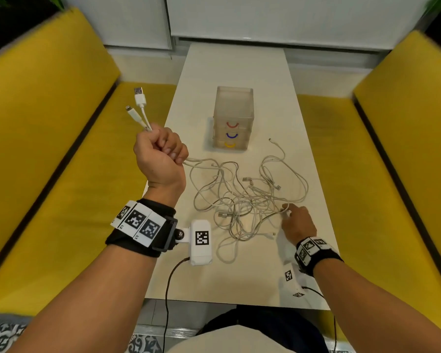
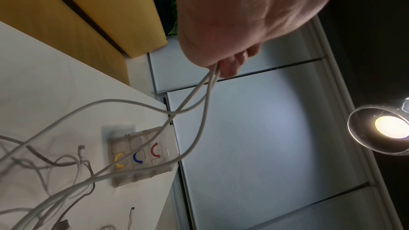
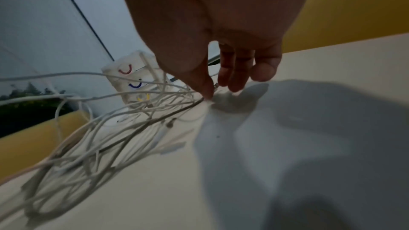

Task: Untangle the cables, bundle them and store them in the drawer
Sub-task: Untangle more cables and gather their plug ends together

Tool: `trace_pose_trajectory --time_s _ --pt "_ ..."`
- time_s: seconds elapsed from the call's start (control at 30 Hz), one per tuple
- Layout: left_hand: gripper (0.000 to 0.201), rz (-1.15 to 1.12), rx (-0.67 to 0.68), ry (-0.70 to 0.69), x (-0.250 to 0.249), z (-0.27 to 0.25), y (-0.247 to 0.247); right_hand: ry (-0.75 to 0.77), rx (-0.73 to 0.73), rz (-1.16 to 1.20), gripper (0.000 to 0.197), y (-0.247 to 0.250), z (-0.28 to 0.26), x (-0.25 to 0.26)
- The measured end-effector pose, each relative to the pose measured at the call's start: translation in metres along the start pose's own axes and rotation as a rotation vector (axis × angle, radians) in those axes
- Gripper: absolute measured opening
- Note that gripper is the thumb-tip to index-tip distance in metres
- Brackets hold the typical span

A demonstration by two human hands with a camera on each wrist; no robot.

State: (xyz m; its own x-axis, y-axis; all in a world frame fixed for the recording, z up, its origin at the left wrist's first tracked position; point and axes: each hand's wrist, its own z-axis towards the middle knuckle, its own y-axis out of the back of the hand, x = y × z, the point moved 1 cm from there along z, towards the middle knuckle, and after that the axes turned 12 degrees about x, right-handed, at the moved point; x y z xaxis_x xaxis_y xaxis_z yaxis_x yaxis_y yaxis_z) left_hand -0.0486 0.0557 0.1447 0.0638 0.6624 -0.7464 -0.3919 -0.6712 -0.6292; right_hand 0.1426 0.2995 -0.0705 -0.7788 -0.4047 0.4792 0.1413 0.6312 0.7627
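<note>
Left hand (image 1: 161, 159) fists two cable ends; right hand (image 1: 297, 222) pinches a strand in the tangle (image 1: 242, 197) between them. Hard pulling could tighten knots.

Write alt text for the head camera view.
A left hand grips two white cable ends raised above a white table, while the right hand pinches a strand of the tangled cables before a translucent drawer unit.

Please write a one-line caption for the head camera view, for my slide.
Left hand lifts two white cable ends while right hand pinches the tangled cables before a closed drawer unit.
</note>
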Motion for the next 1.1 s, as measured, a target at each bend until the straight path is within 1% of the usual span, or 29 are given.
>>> trace_pose_trajectory --time_s 0.1,0.27,0.37,0.5,0.63,0.73,0.8,0.87,0.93,1.0,1.1 --pt "0.027 0.007 0.004 0.003 0.001 -0.001 -0.002 0.007 0.069 -0.205 0.034 -0.002 0.0 0.006" --pt "0.026 0.009 -0.003 -0.009 -0.001 0.0 -0.003 0.027 0.025 -0.431 0.023 0.002 -0.003 0.013" --pt "0.026 0.009 -0.01 -0.017 -0.004 0.002 -0.004 0.049 0.045 -0.575 0.024 0.009 -0.003 0.022" --pt "0.026 0.01 -0.008 -0.017 -0.001 0.001 -0.007 0.056 0.141 -0.661 0.034 0.013 -0.006 0.025" --pt "0.026 0.02 0.014 -0.007 0.002 -0.005 -0.011 0.084 0.18 -0.793 0.029 0.008 -0.019 0.018" --pt "0.025 0.026 0.015 -0.003 0.001 -0.009 -0.01 0.078 0.24 -0.775 0.026 0.015 -0.029 0.022" --pt "0.025 0.027 0.004 -0.003 0.0 -0.01 -0.009 0.067 0.296 -0.751 0.022 0.028 -0.038 0.032" --pt "0.023 0.018 -0.009 -0.004 0.0 -0.01 -0.01 0.086 0.363 -0.694 0.018 0.046 -0.048 0.049" --pt "0.02 0.009 -0.007 -0.004 0.0 -0.01 -0.014 0.173 0.43 -0.579 0.014 0.069 -0.061 0.073" --pt "0.018 0.004 0.013 0.0 0.001 -0.011 -0.02 0.303 0.471 -0.434 0.009 0.095 -0.076 0.099" --pt "0.018 -0.007 0.07 0.019 0.0 -0.013 -0.03 0.46 0.479 -0.196 0.008 0.131 -0.103 0.135"
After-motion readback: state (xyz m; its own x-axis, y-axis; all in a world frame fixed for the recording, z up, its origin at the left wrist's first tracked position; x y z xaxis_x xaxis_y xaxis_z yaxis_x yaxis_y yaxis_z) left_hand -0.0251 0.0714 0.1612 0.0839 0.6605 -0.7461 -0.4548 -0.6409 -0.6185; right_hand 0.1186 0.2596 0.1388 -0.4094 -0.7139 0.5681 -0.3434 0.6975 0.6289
